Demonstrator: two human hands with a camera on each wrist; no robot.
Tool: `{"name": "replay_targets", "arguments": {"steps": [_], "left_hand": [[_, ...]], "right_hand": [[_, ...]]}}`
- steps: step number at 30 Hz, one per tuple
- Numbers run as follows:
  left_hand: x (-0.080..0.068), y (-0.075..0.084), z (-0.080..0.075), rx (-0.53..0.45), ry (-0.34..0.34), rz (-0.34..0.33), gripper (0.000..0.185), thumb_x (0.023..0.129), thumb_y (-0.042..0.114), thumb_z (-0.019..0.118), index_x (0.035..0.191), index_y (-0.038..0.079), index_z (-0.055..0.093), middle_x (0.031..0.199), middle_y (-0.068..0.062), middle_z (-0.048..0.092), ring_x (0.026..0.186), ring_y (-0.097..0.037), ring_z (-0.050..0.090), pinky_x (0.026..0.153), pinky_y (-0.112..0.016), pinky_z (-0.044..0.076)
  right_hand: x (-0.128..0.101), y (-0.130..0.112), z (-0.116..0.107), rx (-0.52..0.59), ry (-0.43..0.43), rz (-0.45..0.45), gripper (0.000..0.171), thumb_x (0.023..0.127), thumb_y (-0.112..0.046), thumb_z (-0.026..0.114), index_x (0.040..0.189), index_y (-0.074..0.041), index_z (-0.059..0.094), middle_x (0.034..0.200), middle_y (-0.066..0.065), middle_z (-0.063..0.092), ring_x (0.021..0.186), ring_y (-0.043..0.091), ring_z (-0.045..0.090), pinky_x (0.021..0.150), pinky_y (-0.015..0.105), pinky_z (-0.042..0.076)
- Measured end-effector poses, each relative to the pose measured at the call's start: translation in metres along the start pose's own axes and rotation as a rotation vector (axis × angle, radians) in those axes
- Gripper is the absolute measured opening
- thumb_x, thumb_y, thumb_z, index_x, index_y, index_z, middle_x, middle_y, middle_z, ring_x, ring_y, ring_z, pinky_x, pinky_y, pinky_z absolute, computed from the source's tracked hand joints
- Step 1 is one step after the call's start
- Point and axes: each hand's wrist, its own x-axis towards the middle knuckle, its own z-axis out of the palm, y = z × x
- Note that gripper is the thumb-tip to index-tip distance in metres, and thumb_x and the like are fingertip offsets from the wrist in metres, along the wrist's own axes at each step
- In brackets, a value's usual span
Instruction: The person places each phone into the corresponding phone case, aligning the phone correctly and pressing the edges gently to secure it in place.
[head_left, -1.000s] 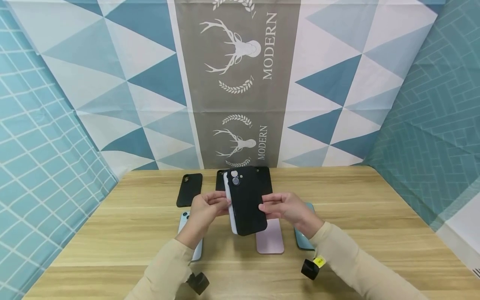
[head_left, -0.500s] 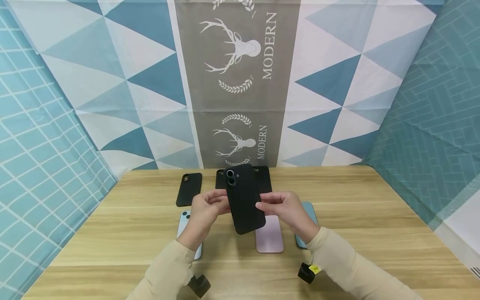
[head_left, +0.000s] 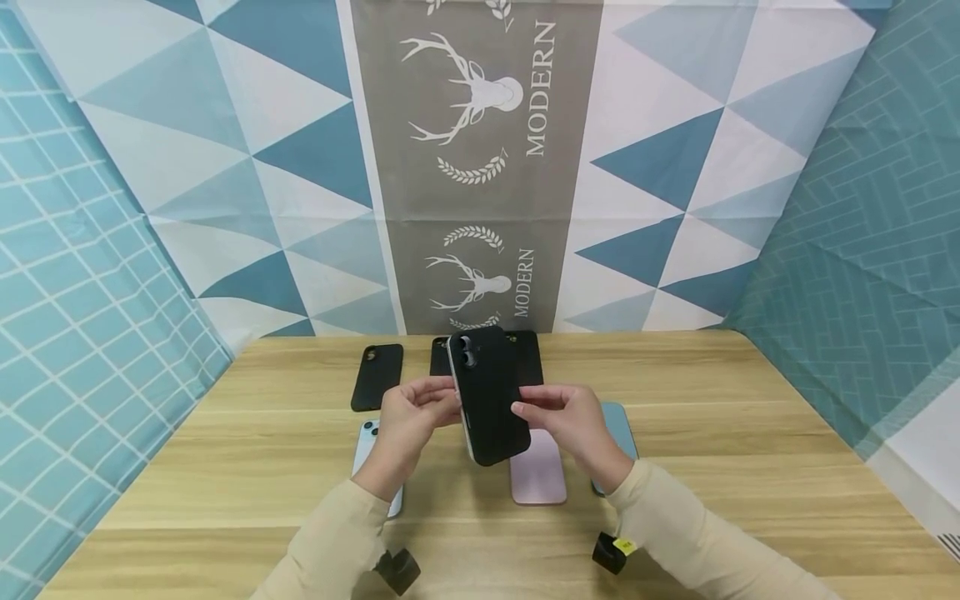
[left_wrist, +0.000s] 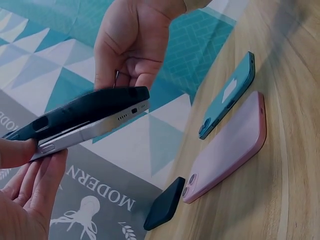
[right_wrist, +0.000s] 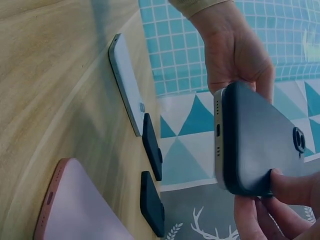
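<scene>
Above the table a white phone (left_wrist: 85, 132) and a black phone case (head_left: 491, 392) are held together, tilted, with the case over the phone's back. My left hand (head_left: 408, 421) pinches the phone along its left side. From the other side my right hand (head_left: 570, 421) pinches the case's edge, thumb on the case back. In the left wrist view a narrow gap shows between phone and case along the near long side, and the phone's port end sticks out past the case. In the right wrist view the camera cutout (right_wrist: 298, 140) is at the far end.
On the wooden table (head_left: 697, 417) lie a pink phone (head_left: 538, 475), a teal phone (head_left: 618, 429) near my right wrist, and a pale blue phone (head_left: 367, 437) under my left wrist. Black cases (head_left: 377, 377) lie farther back, near the patterned backdrop (head_left: 480, 167).
A second ago the phone stuck out left behind the case; then they lined up, lenses in the cutout. Now the pair has turned slightly, showing the phone's left edge. My right hand shifted slightly left.
</scene>
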Motion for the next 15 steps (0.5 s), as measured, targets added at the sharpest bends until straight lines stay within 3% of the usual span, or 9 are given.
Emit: {"name": "replay_targets", "arguments": {"steps": [5,9,15], "left_hand": [[-0.0010,-0.0006,0.0024,-0.006,0.003,0.016,0.023,0.082,-0.011,0.063,0.105,-0.012,0.065,0.074,0.001,0.072,0.066,-0.010,0.069,0.069,-0.030,0.061],[-0.0014,-0.0004,0.0044,-0.007,0.012,0.022,0.022,0.082,-0.011,0.064,0.104,-0.011,0.066,0.075,0.000,0.072,0.066,-0.010,0.069,0.068,-0.030,0.061],[-0.0013,-0.0021,0.0062,-0.008,0.020,0.023,0.023,0.083,-0.008,0.066,0.106,-0.010,0.066,0.082,-0.006,0.074,0.067,-0.010,0.070,0.069,-0.030,0.061]], "right_hand": [[-0.0002,0.0036,0.0018,-0.020,0.008,-0.008,0.030,0.082,-0.015,0.075,0.109,-0.002,0.072,0.100,0.013,0.075,0.080,0.014,0.072,0.081,0.032,0.059],[-0.0008,0.0039,0.0003,0.005,-0.054,-0.006,0.038,0.084,-0.017,0.073,0.115,0.004,0.067,0.106,0.017,0.073,0.085,0.015,0.072,0.082,0.032,0.059],[-0.0003,0.0035,-0.0007,0.141,-0.157,0.130,0.043,0.088,-0.013,0.067,0.125,0.009,0.058,0.125,0.025,0.063,0.096,0.016,0.070,0.087,0.035,0.058]]}}
